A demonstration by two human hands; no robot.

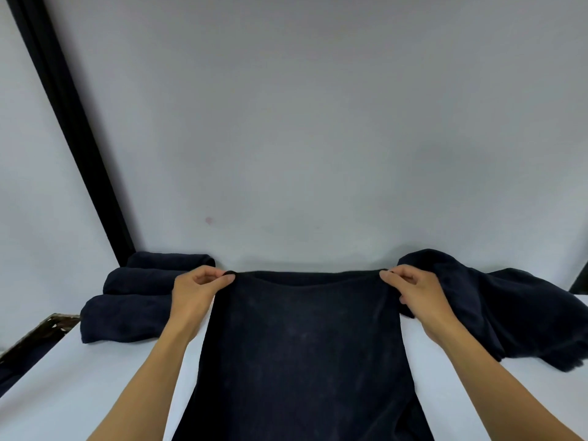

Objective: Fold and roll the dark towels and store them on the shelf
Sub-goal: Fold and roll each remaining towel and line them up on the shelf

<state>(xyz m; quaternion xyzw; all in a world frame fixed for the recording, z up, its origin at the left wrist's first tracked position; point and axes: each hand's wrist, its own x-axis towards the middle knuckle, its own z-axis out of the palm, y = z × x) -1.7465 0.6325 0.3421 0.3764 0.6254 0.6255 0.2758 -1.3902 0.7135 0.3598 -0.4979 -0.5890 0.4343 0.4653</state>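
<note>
1. Towel — dark, spread flat down the middle of the counter, running off the near edge.
2. Left hand pinches the towel's far-left corner: thumb and forefinger closed on the hem, other fingers curled.
3. Right hand pinches the far-right corner the same way. The hem is stretched between both hands, near the wall.
4. Rolls — three dark ones, side by side at the counter's far-left corner, just beside the left hand.
5. Heap of loose dark towels sits far right, just beside the right hand.
6. Black post rises at far left.
</note>
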